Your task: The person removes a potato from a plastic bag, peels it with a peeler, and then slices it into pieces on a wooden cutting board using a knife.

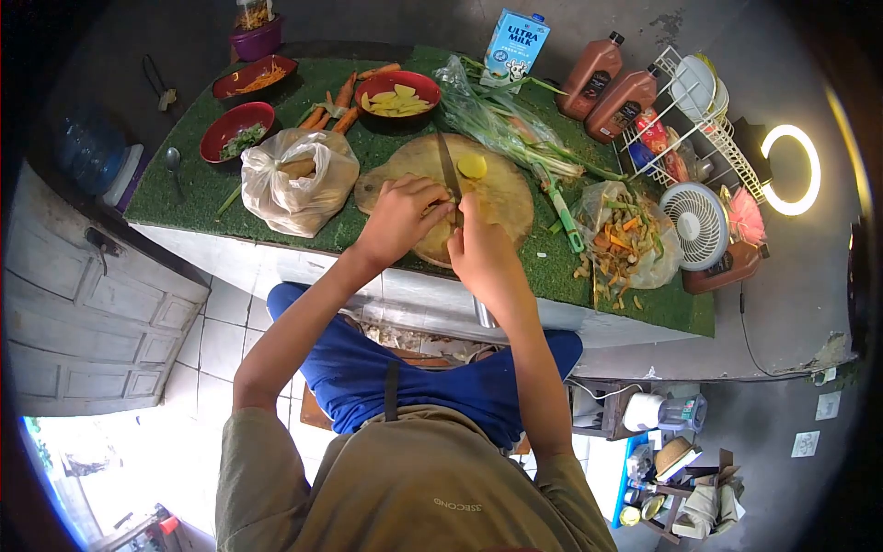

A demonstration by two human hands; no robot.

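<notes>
My right hand (480, 241) grips a knife (448, 166) whose dark blade points away from me over the round wooden cutting board (510, 207). Just left of the blade, my left hand (405, 213) rests with its fingers bent and pressed down on the board; whatever lies under them is hidden. A cut yellow piece of potato (472, 166) sits on the board, right of the blade. Beyond the board stands a red bowl (397, 114) of pale yellow slices. A green-handled peeler (563, 213) lies at the board's right.
Left of the board are a plastic bag (308, 198), carrots (345, 92), a bowl of chopped greens (210, 138) and a bowl of orange shreds (221, 89). Spring onions (487, 115) lie behind. To the right are a bag of peelings (612, 241), a fan (692, 224), bottles (593, 74) and a dish rack (676, 129).
</notes>
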